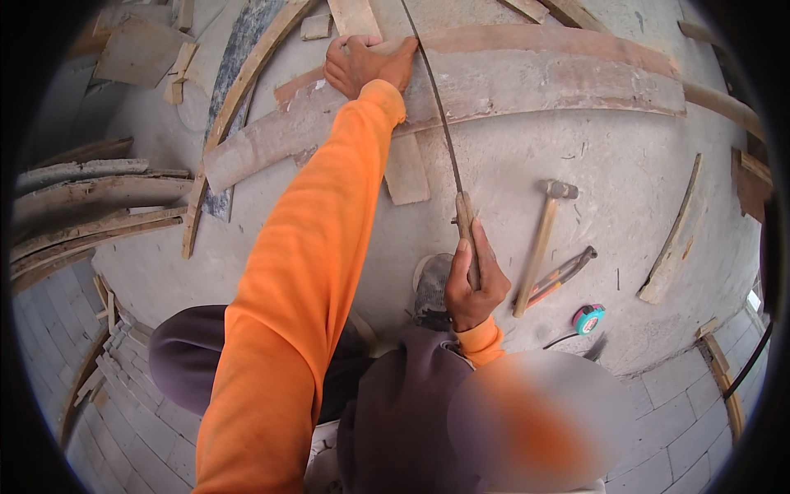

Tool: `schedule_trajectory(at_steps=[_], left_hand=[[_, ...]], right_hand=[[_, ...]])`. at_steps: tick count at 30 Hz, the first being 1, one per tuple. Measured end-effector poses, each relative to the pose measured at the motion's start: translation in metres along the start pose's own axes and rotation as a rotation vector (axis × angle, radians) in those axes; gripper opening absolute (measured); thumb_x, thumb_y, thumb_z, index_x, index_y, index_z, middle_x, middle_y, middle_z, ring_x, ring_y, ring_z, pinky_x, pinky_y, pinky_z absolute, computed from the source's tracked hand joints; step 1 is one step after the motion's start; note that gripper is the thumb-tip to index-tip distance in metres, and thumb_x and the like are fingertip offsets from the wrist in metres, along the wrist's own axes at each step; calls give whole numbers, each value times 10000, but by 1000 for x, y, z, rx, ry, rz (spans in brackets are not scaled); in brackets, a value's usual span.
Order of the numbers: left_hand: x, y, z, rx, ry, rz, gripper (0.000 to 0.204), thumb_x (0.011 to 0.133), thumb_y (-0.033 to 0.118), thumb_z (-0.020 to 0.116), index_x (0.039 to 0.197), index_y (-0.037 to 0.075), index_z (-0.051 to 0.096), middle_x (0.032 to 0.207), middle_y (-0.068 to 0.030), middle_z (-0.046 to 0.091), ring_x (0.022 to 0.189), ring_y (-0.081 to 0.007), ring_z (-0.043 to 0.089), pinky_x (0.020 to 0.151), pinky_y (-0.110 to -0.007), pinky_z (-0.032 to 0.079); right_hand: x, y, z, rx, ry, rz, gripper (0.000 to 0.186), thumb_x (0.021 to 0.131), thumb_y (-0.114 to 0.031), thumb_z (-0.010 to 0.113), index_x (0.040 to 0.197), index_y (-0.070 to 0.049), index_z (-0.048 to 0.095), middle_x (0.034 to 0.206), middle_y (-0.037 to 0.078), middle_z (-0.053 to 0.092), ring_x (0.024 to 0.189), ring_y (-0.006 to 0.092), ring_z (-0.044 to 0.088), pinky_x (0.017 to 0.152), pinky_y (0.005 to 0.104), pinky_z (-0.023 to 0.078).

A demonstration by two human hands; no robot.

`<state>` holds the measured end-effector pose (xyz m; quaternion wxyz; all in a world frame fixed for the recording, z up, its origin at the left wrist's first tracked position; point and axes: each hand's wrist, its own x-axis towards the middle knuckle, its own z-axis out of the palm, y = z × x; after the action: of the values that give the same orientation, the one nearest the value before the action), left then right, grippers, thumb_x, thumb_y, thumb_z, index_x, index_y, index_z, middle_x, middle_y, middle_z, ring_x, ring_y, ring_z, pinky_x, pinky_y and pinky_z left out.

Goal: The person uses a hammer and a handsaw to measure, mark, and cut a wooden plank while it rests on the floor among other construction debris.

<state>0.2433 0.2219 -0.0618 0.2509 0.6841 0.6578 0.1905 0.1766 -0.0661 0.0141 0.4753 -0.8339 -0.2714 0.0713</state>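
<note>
My right hand is closed around the wooden handle of a saw. Its long, thin, dark blade runs away from me across a wide plank, right beside my left hand. My left hand grips the plank's far side with bent fingers, the thumb side close to the blade; some fingertips are hidden. Grey and weathered, the plank lies crosswise over a narrower board. To the right of my right hand lies a hammer with a wooden handle.
Pincers with orange grips and a teal tape measure lie right of the hammer. A thin wood strip is farther right. Curved boards are stacked at left, near a long leaning strip. Grey paving blocks border the concrete.
</note>
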Motion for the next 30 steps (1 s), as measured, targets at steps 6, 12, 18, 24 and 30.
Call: schedule_trajectory(at_steps=[6, 12, 18, 24, 30], left_hand=[[-2, 3, 0, -56, 20, 12, 531, 579, 448, 812, 944, 133, 591, 1342, -63, 377, 1308, -308, 270, 1166, -398, 176], [-1, 7, -1, -49, 7, -26, 515, 585, 477, 810, 934, 150, 619, 1344, -54, 397, 1318, -301, 278, 1159, -398, 186], [-3, 3, 1, -71, 34, 8, 528, 579, 450, 822, 932, 122, 605, 1334, -65, 398, 1307, -306, 282, 1162, -399, 178], [3, 5, -5, -52, 41, -8, 520, 592, 450, 820, 930, 118, 605, 1354, -78, 405, 1323, -307, 280, 1168, -406, 179], [-6, 6, 3, -110, 36, 4, 530, 585, 453, 824, 925, 113, 602, 1365, -79, 395, 1327, -306, 272, 1172, -396, 177]], right_hand=[[19, -9, 6, 15, -43, 52, 337, 864, 24, 656, 1197, 73, 667, 998, 233, 735, 731, 248, 743, 645, 283, 563], [-4, -2, -7, -19, 11, -10, 333, 871, 22, 652, 1201, 52, 673, 995, 233, 735, 740, 258, 747, 648, 289, 567], [47, -12, 24, 32, 6, -56, 327, 871, 28, 649, 1194, 78, 664, 1026, 252, 726, 750, 274, 752, 636, 293, 570], [12, -1, 10, 20, 1, -39, 350, 871, 22, 655, 1217, 72, 651, 1050, 249, 722, 787, 303, 750, 652, 307, 575], [70, -2, 43, 29, 32, -109, 345, 871, 12, 669, 1212, 60, 657, 1085, 251, 711, 876, 318, 748, 733, 300, 585]])
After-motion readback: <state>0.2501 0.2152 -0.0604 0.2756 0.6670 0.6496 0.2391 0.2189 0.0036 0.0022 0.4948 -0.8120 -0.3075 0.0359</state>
